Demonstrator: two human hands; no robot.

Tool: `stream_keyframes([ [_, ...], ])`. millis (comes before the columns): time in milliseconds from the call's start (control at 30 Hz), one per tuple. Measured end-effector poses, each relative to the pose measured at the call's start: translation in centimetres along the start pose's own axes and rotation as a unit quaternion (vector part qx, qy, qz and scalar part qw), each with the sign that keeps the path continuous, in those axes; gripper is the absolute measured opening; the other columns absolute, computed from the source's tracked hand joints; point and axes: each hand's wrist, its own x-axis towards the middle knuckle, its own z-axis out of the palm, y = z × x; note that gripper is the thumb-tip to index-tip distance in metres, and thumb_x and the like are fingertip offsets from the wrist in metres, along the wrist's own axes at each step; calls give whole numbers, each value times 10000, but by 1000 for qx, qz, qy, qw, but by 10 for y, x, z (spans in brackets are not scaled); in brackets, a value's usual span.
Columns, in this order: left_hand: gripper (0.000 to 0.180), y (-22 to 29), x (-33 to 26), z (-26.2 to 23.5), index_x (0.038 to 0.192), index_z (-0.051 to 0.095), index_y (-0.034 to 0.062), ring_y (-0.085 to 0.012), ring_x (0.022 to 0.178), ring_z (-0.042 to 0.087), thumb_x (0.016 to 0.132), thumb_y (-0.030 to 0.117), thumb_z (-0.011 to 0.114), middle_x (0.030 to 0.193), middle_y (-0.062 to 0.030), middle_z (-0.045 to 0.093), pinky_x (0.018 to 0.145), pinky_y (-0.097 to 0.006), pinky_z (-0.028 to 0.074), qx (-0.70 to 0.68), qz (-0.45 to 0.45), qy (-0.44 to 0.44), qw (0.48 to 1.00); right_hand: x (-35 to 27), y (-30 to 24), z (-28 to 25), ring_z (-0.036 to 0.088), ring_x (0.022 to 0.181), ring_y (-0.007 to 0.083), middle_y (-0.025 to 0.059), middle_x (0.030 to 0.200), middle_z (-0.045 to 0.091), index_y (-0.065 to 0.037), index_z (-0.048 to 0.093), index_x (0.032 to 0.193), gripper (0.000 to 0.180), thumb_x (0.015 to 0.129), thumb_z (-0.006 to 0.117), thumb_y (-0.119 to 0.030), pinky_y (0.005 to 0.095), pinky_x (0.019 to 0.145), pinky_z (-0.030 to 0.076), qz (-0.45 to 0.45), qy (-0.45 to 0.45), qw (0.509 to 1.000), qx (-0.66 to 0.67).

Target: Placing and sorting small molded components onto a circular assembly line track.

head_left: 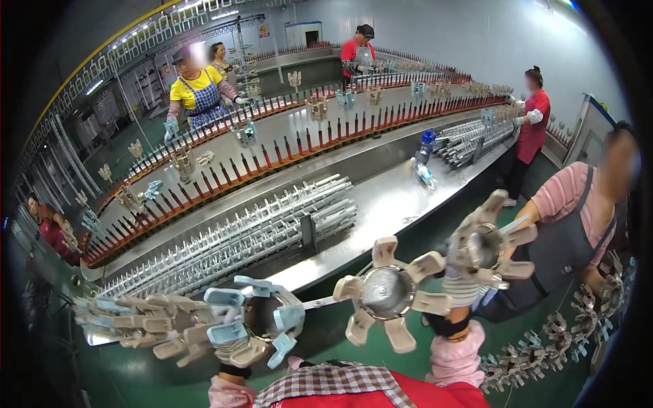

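Long steel benches (pixel 381 204) and red-pegged conveyor lines (pixel 272 153) fill the hall, and several other workers are seen along them. A green floor (pixel 326 333) lies below the near bench.

Near the lower edge, a rod (pixel 325 302) loaded with star-shaped parts is held across the view. Its long axis runs almost level from left to right, rising a little toward the right, and both ends point sideways. A blue star (pixel 255 326) is seen at the left, with a dense stack (pixel 136 325) of pale stars beyond it. A beige star (pixel 388 294) sits in the middle and another beige star (pixel 486 246) at the right.

The left hand (pixel 235 353), in a striped glove, is closed under the blue star. The right hand (pixel 459 292), also gloved, is closed around the rod between the two beige stars. More such stars hang on a chain (pixel 571 333) at the far right, beside a person in a grey apron (pixel 564 251).
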Motion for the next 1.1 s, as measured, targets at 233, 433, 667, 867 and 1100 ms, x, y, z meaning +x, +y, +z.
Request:
stream_keyframes([
  [233,220,93,-32,29,1010,571,54,-226,886,546,800,107,539,964,-95,579,768,-317,430,-172,-69,-102,977,43,1,-102,495,892,231,122,1056,539,-39,483,1152,331,846,461,-162,329,777,375,-65,25,993,-95],
  [433,236,136,-49,79,1037,562,55,-209,906,539,805,89,536,985,-89,574,787,-305,425,-293,-136,-174,930,77,11,-143,511,800,225,134,998,562,-36,489,1150,336,840,474,-165,318,695,392,-107,36,978,-177],
  [667,257,154,-78,110,1067,550,56,-189,930,530,811,69,533,1010,-83,568,810,-290,420,-375,-186,-198,886,102,-9,-187,530,692,219,148,930,589,-33,496,1148,343,834,488,-169,304,599,411,-109,66,938,-323],
  [867,321,193,-58,109,1158,501,81,-203,989,508,837,84,492,1058,-101,549,848,-289,402,-275,-45,-227,933,108,-50,-213,546,600,213,160,871,613,-30,502,1146,349,828,501,-173,293,516,428,-75,83,870,-480],
  [1100,463,206,-49,182,1301,329,165,-279,1058,464,853,115,438,1128,-148,489,898,-318,351,-342,153,-317,871,111,-103,-181,612,776,189,146,969,611,-30,534,1098,360,819,529,-256,273,598,479,-219,253,941,56],
])
